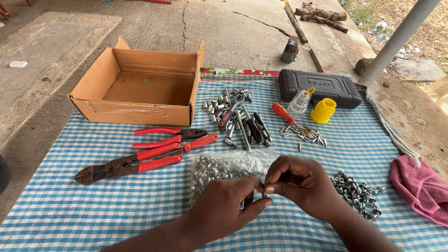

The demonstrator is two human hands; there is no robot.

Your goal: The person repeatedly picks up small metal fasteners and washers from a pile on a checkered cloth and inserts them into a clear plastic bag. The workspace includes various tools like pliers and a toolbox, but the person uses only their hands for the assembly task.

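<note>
My left hand (pixel 224 207) and my right hand (pixel 301 184) meet over a blue-and-white checked cloth (pixel 93 205), fingertips pinched together on the edge of a clear plastic bag of small silver metal parts (pixel 219 168). A small metal piece shows between the fingertips. The bag lies flat on the cloth just beyond my hands. A loose pile of silver hooks or screws (pixel 357 191) lies right of my right hand.
An open cardboard box (pixel 140 86) stands at the back left. Red-handled pliers and cutters (pixel 149 151), sockets with a ratchet (pixel 235 116), a red screwdriver (pixel 283 113), a dark tool case (pixel 322 86), a yellow cap (pixel 323 111) and a pink rag (pixel 420 186) surround them.
</note>
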